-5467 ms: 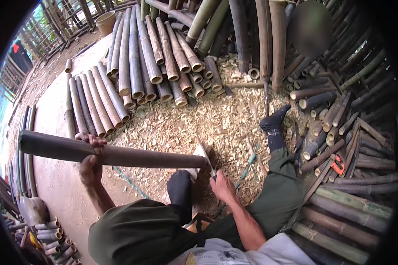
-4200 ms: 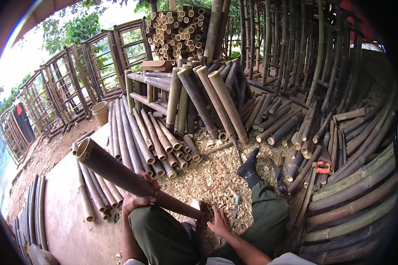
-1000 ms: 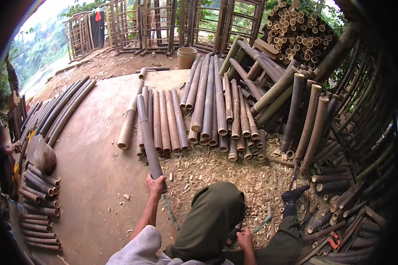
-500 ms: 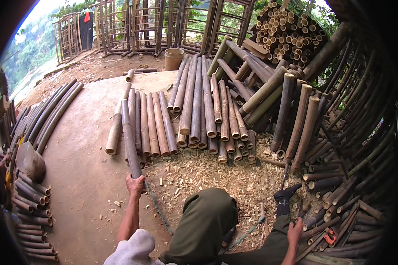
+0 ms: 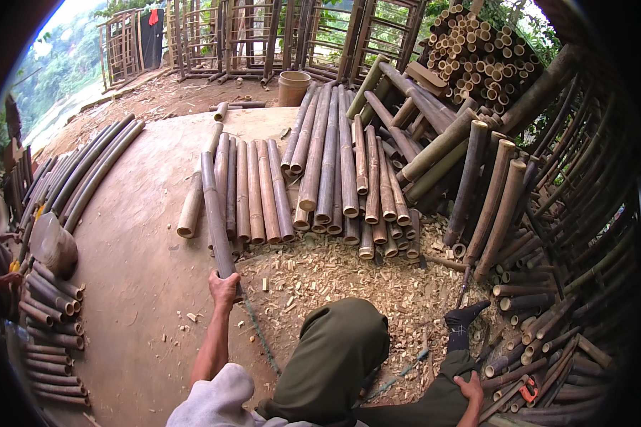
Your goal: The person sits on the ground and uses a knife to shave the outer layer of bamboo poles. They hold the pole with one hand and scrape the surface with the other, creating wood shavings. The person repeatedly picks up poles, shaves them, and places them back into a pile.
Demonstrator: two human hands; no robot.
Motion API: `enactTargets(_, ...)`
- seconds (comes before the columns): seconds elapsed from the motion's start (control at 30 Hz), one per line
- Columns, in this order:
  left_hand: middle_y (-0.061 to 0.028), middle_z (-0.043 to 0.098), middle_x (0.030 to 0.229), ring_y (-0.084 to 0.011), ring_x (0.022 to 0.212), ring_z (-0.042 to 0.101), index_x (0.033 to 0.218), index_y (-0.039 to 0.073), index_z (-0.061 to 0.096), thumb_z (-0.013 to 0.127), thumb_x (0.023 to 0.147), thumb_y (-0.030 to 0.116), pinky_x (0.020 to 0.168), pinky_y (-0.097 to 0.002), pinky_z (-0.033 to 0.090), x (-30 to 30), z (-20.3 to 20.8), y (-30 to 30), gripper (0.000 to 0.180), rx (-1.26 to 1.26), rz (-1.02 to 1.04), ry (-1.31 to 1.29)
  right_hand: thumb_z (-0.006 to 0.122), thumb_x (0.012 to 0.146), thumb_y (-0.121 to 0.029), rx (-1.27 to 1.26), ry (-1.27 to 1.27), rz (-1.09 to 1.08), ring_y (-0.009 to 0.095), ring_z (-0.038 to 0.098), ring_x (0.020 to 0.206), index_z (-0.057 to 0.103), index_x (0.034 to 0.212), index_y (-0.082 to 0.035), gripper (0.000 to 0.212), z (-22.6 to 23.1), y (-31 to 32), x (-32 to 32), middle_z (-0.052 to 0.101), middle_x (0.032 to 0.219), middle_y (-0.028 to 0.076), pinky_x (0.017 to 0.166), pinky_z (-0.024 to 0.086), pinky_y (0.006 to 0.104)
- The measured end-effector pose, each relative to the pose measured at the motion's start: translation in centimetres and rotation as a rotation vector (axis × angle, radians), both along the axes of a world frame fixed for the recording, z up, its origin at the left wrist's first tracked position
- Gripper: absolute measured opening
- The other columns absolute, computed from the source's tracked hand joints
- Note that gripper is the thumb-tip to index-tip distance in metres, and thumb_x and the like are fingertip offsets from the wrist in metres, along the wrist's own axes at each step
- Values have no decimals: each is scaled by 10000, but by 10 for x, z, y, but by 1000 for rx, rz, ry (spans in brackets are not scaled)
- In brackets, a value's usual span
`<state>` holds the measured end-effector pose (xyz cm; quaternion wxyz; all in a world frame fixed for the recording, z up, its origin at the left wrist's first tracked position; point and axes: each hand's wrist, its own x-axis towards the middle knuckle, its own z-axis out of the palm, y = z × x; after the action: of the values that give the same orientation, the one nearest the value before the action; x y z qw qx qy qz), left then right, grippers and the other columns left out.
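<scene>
My left hand [image 5: 224, 288] is closed round the near end of a dark bamboo pole [image 5: 216, 206]. The pole points away from me, its far end beside a row of cut bamboo lengths [image 5: 258, 192]. At the lower right my right hand [image 5: 470, 388] lies against my dark trouser leg [image 5: 445, 381]; its fingers look loose, with nothing visible in them. A blue-green cord [image 5: 260, 331] runs from near the left hand toward my bent knee [image 5: 335, 334]. My outstretched foot [image 5: 467, 313] wears a dark covering.
Wood chips [image 5: 406, 292] cover the ground ahead. Bamboo stacks [image 5: 541, 295] crowd the right, near an orange-handled saw [image 5: 528, 391]. Curved poles [image 5: 100, 171] lie at left, near a person's hand [image 5: 8, 282]. A bucket [image 5: 293, 89] and frames [image 5: 249, 39] stand behind.
The whole view has shifted slightly, so the scene sits higher and further right. My right hand has moved back toward me along the trouser leg. The left hand still grips the pole.
</scene>
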<state>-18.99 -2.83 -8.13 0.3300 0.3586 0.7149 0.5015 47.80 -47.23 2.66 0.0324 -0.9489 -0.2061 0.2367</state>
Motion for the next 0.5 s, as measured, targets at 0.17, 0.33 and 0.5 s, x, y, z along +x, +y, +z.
enactTargets(0.17, -152, 714, 822, -250, 710, 703, 976, -55, 678, 800, 639, 207, 670, -390, 563, -21, -14, 4, 444, 4, 26, 11, 818, 816, -466, 8, -32, -8, 414, 448, 1451, 351, 1591, -25, 1006, 1, 7, -10, 454, 1575, 259, 1186, 386, 464)
enactTargets(0.33, -111, 686, 771, -189, 623, 659, 934, -52, 666, 787, 683, 143, 580, -356, 543, -22, -8, 2, 340, 22, 22, -113, 807, 822, -480, -3, -59, -12, 419, 461, 1438, 357, 1580, -3, 1002, 14, 9, -23, 468, 1555, 279, 1186, 387, 468)
enactTargets(0.5, -122, 700, 793, -221, 674, 682, 965, -58, 679, 804, 660, 162, 643, -382, 561, -31, -2, -1, 396, -15, 50, 42, 741, 843, -593, -128, -112, -57, 422, 463, 1437, 404, 1531, 75, 1016, 14, 10, -18, 460, 1547, 307, 1195, 379, 468)
